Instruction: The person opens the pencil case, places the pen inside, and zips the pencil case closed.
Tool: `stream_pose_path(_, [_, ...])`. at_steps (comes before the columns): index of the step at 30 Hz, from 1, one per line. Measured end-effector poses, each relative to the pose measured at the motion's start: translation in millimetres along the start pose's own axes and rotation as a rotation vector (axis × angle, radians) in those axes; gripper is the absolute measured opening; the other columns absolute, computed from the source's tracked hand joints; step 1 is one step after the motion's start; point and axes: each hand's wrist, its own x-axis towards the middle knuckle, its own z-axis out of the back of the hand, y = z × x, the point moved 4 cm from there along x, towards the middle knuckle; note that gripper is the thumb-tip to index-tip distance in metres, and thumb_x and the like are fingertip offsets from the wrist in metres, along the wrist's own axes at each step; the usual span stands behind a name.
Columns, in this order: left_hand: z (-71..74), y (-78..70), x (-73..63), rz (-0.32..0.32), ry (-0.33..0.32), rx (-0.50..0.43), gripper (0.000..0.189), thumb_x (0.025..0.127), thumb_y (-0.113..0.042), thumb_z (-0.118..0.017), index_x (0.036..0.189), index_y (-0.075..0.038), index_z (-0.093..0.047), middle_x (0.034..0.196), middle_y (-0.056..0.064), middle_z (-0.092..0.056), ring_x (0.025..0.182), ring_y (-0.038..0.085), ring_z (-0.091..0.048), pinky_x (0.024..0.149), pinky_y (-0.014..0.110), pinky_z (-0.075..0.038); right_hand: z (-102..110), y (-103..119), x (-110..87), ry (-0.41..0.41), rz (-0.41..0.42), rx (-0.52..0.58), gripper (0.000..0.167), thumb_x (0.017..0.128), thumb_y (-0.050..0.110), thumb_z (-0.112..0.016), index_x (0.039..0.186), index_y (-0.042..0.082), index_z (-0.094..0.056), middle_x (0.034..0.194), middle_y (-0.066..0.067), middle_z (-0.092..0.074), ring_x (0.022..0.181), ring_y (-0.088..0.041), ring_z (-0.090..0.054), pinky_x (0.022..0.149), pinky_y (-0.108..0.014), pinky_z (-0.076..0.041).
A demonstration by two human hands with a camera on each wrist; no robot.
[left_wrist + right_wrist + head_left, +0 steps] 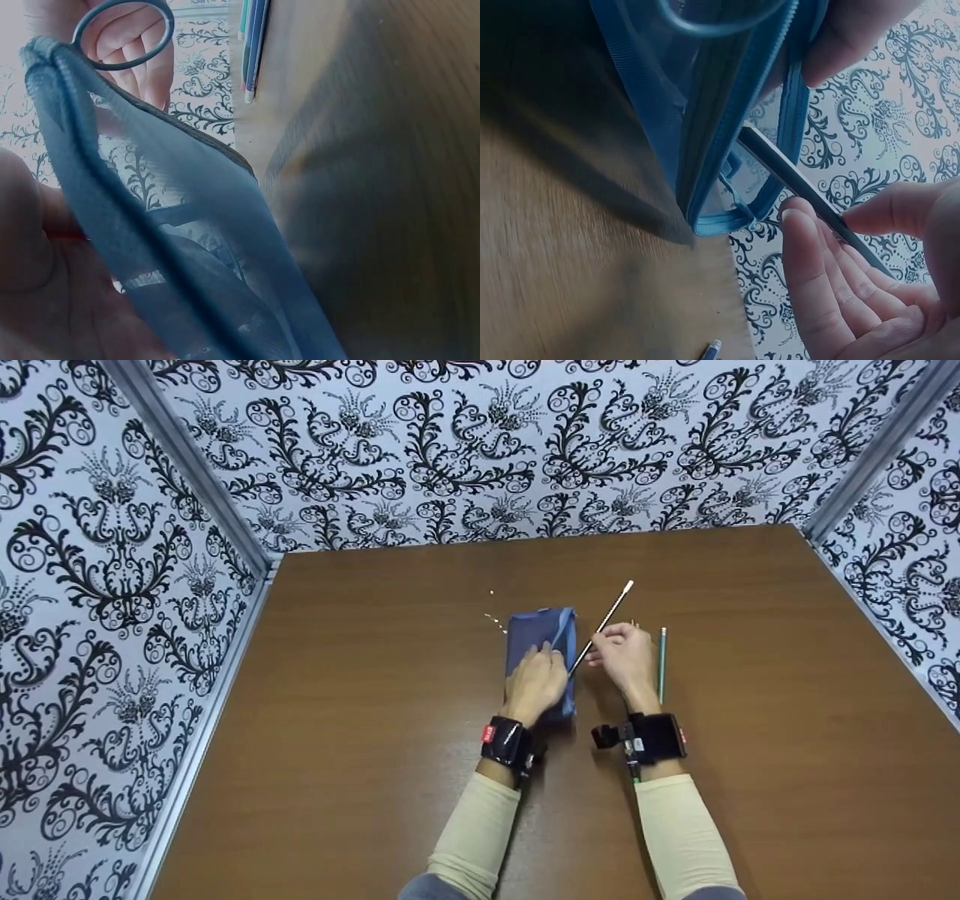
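Note:
A blue mesh zip pouch (531,631) is held by my left hand (536,682), its fingers over the front and the thumb behind. The pouch's zip opening (731,127) gapes toward my right side. My right hand (626,656) pinches a black-and-white patterned pencil (616,604) between thumb and fingers. The pencil slants, its lower end at the mouth of the pouch and its white end up and away. From the right wrist, the dark pencil shaft (802,184) reaches into the opening. A thin dark ring (166,37) shows by the pouch's top corner.
A green pencil (662,660) lies on the wooden table (360,697) beside my right hand. Several pencils (255,52) lie together in the left wrist view. Small white specks (495,621) sit left of the pouch. Patterned walls (465,450) enclose the table's back and sides.

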Motion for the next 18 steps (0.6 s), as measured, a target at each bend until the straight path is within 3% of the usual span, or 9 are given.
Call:
stream_pose_path(11, [0.3,-0.9,-0.9,-0.006,-0.007,0.012,0.053,0.106,-0.033,-0.027,0.148,-0.007,-0.046,0.152,0.015,-0.044,0.139,0.029,-0.045,0.110,0.049,-0.039,-10,1,-2.2,0.072,-0.034,-0.040,0.010,0.091,-0.001,-0.057,0.098,-0.009,-0.057,0.070,-0.006,-0.069,0.056,-0.014,-0.068,0.060,-0.031,-0.059])
stream_pose_path(18, [-0.1,-1.1,-0.2,-0.010,-0.018,0.018,0.052,0.106,-0.032,-0.028,0.147,-0.006,-0.047,0.151,0.016,-0.045,0.138,0.029,-0.045,0.111,0.046,-0.039,-14,0,-3.1,0.099,-0.025,-0.038,0.008,0.091,-0.004,-0.058,0.096,-0.011,-0.057,0.070,-0.010,-0.069,0.053,-0.011,-0.066,0.055,-0.027,-0.058])
